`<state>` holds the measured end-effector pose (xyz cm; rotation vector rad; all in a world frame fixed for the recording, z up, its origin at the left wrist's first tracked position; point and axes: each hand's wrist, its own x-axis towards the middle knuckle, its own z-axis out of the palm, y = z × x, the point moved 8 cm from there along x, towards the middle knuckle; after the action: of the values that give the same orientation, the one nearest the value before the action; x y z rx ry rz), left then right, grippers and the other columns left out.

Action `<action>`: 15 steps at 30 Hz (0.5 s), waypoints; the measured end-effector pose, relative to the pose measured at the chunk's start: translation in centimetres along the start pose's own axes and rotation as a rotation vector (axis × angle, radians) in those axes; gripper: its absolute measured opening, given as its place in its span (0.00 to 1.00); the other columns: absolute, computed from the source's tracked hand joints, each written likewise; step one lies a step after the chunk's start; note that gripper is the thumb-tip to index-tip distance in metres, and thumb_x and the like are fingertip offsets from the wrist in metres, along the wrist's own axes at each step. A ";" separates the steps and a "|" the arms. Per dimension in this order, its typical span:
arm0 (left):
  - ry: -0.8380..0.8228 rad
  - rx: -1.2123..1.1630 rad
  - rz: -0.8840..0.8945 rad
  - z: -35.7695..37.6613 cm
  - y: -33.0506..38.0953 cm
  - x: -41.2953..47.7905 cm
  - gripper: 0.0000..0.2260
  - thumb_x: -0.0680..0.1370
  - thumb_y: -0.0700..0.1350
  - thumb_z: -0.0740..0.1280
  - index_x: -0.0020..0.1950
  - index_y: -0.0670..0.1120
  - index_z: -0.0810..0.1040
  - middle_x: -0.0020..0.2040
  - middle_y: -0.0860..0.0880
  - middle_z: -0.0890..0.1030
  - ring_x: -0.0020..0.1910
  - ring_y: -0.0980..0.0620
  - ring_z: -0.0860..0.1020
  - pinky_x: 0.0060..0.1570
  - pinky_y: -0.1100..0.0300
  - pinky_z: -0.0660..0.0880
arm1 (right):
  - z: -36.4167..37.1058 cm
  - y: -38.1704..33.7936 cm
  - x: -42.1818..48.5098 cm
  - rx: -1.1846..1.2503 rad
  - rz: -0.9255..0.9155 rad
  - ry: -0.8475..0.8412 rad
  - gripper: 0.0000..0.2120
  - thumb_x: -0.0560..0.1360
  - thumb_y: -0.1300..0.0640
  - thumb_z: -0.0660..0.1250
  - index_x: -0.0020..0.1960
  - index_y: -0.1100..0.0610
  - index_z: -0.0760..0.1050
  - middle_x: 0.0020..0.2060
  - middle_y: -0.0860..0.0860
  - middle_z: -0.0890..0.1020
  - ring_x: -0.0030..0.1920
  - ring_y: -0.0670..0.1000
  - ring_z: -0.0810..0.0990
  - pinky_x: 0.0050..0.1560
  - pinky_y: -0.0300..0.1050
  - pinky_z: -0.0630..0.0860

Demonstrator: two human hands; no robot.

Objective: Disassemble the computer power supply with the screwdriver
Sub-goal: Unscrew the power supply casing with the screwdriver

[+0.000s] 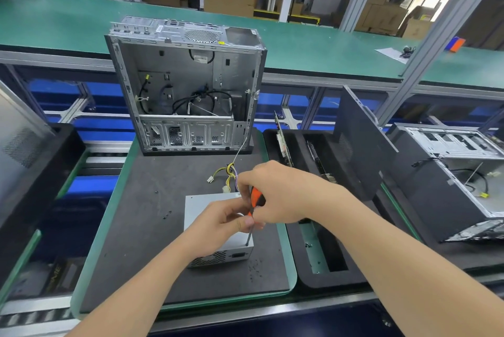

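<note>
Grey power supply (207, 207) before open case (185, 86); right hand (275, 192) grips screwdriver (255, 204), left hand (226, 221) pinches its shaft.

Both bare forearms reach forward and converge. The right hand (275, 195) is curled closed, knuckles up, wrist bent down. Just below and left of it, the left hand (223, 223) pinches its thumb and fingertips (248, 221) together, palm turned rightward.
</note>
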<state>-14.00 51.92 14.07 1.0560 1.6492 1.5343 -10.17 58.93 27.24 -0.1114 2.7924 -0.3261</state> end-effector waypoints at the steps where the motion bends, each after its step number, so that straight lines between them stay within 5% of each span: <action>1: -0.001 -0.018 -0.006 0.0 -0.1 0.0 0.09 0.84 0.49 0.67 0.61 0.52 0.83 0.56 0.47 0.87 0.57 0.45 0.85 0.61 0.50 0.81 | -0.4 0.0 -0.2 -0.024 0.018 0.033 0.14 0.72 0.45 0.71 0.54 0.50 0.74 0.47 0.47 0.75 0.50 0.53 0.77 0.48 0.55 0.80; 5: 0.020 -0.062 -0.029 0.0 -0.3 0.0 0.10 0.81 0.53 0.68 0.60 0.58 0.84 0.56 0.48 0.87 0.59 0.49 0.85 0.62 0.51 0.81 | -2.9 0.1 -0.6 -0.208 0.246 0.356 0.27 0.74 0.26 0.58 0.39 0.52 0.66 0.35 0.49 0.70 0.37 0.56 0.73 0.31 0.45 0.64; 7: 0.006 -0.055 -0.021 0.2 -0.3 0.1 0.09 0.82 0.51 0.67 0.60 0.59 0.83 0.58 0.49 0.86 0.59 0.48 0.85 0.61 0.52 0.81 | -2.3 0.3 -0.3 -0.237 0.379 0.352 0.31 0.76 0.25 0.53 0.34 0.52 0.61 0.32 0.50 0.66 0.34 0.55 0.69 0.28 0.44 0.57; 11: 0.019 -0.041 -0.032 -0.2 -0.4 0.0 0.08 0.83 0.46 0.67 0.57 0.57 0.84 0.56 0.50 0.87 0.56 0.51 0.85 0.58 0.58 0.80 | -0.1 1.1 0.7 -0.055 0.403 0.219 0.23 0.80 0.38 0.63 0.35 0.51 0.59 0.34 0.50 0.68 0.30 0.50 0.66 0.28 0.43 0.59; 15: 0.005 -0.060 -0.020 -0.3 -0.7 0.0 0.10 0.84 0.39 0.66 0.63 0.46 0.82 0.56 0.46 0.86 0.58 0.44 0.85 0.61 0.50 0.80 | -0.1 0.5 1.4 -0.076 0.255 0.098 0.15 0.76 0.49 0.69 0.37 0.54 0.66 0.36 0.52 0.73 0.32 0.53 0.73 0.30 0.44 0.69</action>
<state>-14.34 51.77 13.37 1.0018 1.6028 1.5649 -11.50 59.27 26.75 0.2480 2.8716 -0.1663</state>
